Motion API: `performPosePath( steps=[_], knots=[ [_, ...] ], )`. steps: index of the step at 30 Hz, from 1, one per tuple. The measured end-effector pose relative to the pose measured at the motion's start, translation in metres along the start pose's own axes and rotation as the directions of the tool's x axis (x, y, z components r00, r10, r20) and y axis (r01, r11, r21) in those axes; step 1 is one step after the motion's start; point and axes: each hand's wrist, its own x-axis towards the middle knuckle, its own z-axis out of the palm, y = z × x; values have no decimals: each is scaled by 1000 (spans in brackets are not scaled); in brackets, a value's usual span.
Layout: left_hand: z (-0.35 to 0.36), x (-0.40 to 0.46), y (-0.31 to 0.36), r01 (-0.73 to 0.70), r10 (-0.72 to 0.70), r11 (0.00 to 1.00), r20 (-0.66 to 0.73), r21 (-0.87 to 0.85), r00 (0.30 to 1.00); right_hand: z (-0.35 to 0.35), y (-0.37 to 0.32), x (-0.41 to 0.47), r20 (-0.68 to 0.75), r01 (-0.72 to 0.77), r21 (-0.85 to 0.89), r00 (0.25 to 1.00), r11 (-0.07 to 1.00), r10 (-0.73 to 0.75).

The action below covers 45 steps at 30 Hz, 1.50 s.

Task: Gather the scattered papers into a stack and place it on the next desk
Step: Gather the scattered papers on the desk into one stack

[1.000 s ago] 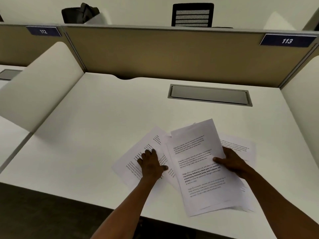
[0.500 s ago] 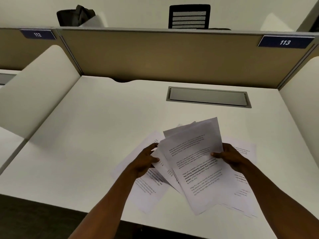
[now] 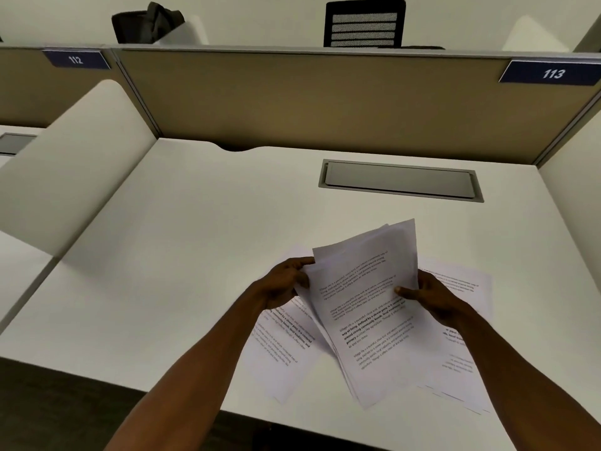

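Here both hands hold one loose bundle of printed papers (image 3: 367, 307) by its side edges, lifted at a tilt above the white counter (image 3: 182, 255). The left hand (image 3: 283, 284) pinches the bundle's left edge, its fingers (image 3: 300, 262) curled over the upper left corner. The right hand (image 3: 429, 296) clamps the right edge, thumb lying across the printed face and the other fingers hidden behind the sheets. The bundle fans out a little at its far end, where the edges of at least three sheets show; the exact count in it cannot be told.

Two other lots of paper lie flat on the counter. To the left, under the left wrist, is a single sheet (image 3: 283, 349) with printed text, partly covered by the held bundle. To the right, under the right forearm, are more sheets (image 3: 461, 353); several staggered edges show at their near end, but their number is unclear.

The counter has a grey rectangular cable hatch (image 3: 400, 180) set into it on the far side. A tan partition (image 3: 325, 99) backs it, carrying two blue number plates: 113 (image 3: 553, 73) at right and 112 (image 3: 76, 59) at left. A white curved divider (image 3: 71, 164) separates this counter from the next desk (image 3: 16, 255) on the left. Beyond the partition stand a black mesh-backed chair (image 3: 364, 22) and a dark bag (image 3: 146, 22) against a pale wall.
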Motion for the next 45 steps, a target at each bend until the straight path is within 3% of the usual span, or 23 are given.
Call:
performPosePath(
  steps=[5,11,16,21,23,24,25,26,28,29,32,34,39,45],
  knots=[
    [15,9,14,-51,31,984,-118,-168,993,0,5,-3,-58,54,33,997,998,-52],
    [47,20,10,-142,1,846,-264,-514,965,3,22,-14,-122,49,88,992,995,-38],
    [68,26,2,-156,-33,833,-328,-531,944,5,35,-24,-108,11,102,994,995,1],
    [71,24,0,-168,-18,829,-325,-533,946,2,42,-37,-192,29,-155,980,987,-59],
    [64,22,-6,-172,8,880,-348,-443,938,-3,45,-44,-191,41,-170,979,985,-73],
    [57,21,-11,-159,32,941,-388,-298,921,-5,47,-48,-196,41,-140,978,989,-69],
    [47,19,-19,-124,83,990,-452,-63,888,-8,49,-52,-208,41,-81,976,996,-57],
    [35,15,-29,-57,172,972,-527,227,832,-12,52,-56,-225,45,-5,973,999,-45],
    [8,3,-49,127,372,757,-582,641,723,-20,60,-66,-262,71,157,965,985,-27],
    [-5,-5,-59,221,413,656,-589,721,694,-24,64,-71,-280,82,234,960,969,-14],
    [-38,-25,-88,445,335,501,-641,742,691,-27,78,-83,-357,108,386,933,916,40],
    [-47,-33,-101,482,299,446,-633,754,715,-21,84,-87,-397,124,435,915,892,66],
    [-50,-40,-106,451,376,420,-604,787,703,8,86,-91,-419,142,506,903,850,98],
    [-65,-46,-96,533,330,416,-668,737,667,45,77,-86,-408,158,553,907,818,100]
  ],
)
